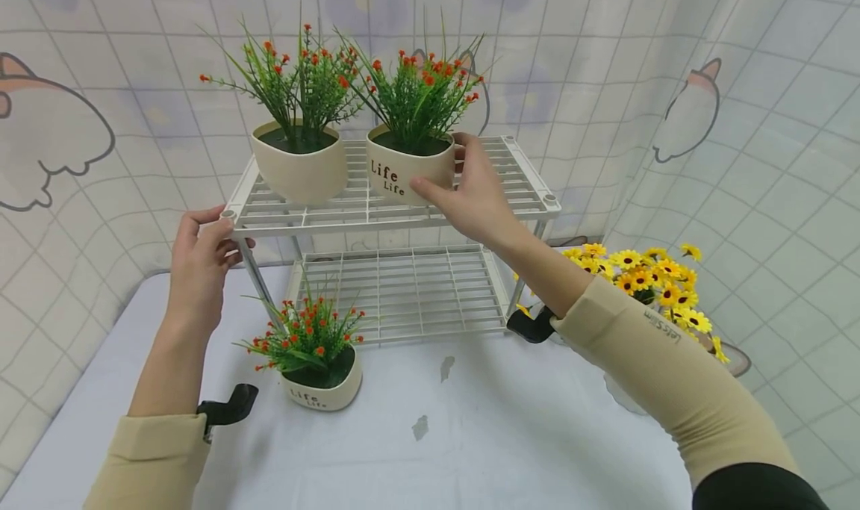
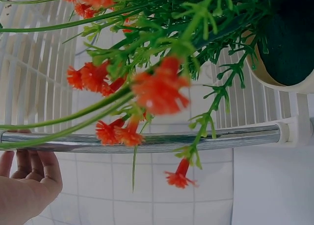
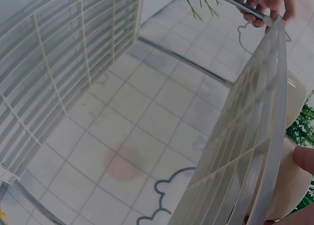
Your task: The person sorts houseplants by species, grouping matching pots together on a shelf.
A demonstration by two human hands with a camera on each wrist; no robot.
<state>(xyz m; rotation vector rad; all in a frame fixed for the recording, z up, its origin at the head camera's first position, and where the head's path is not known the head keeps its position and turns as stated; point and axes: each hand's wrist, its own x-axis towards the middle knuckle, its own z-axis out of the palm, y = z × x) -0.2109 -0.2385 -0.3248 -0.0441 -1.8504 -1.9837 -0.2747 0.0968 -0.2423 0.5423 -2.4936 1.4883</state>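
Note:
My right hand [image 1: 475, 196] grips a cream pot [image 1: 403, 168] marked "Life" on the upper shelf of a white two-tier wire rack [image 1: 322, 230]. Its thumb presses the front, the fingers reach round the side. The pot holds an artificial plant [image 1: 423, 95] with small red flowers. Beside it on the left stands a similar potted plant [image 1: 298, 163]. At the rack's front left corner, my left hand [image 1: 195, 278] holds the corner with curled fingers; in the left wrist view these fingers [image 2: 37, 166] lie near the metal post [image 2: 230, 138].
A third red-flowered potted plant [image 1: 321, 390] stands on the white tabletop [image 1: 510, 435] before the rack's left post. Yellow artificial flowers [image 1: 661, 278] are to the right, partly behind my right forearm. Tile-patterned cloth [image 1: 591, 77] hangs behind the rack. The lower shelf [image 1: 403, 293] shows bare wires.

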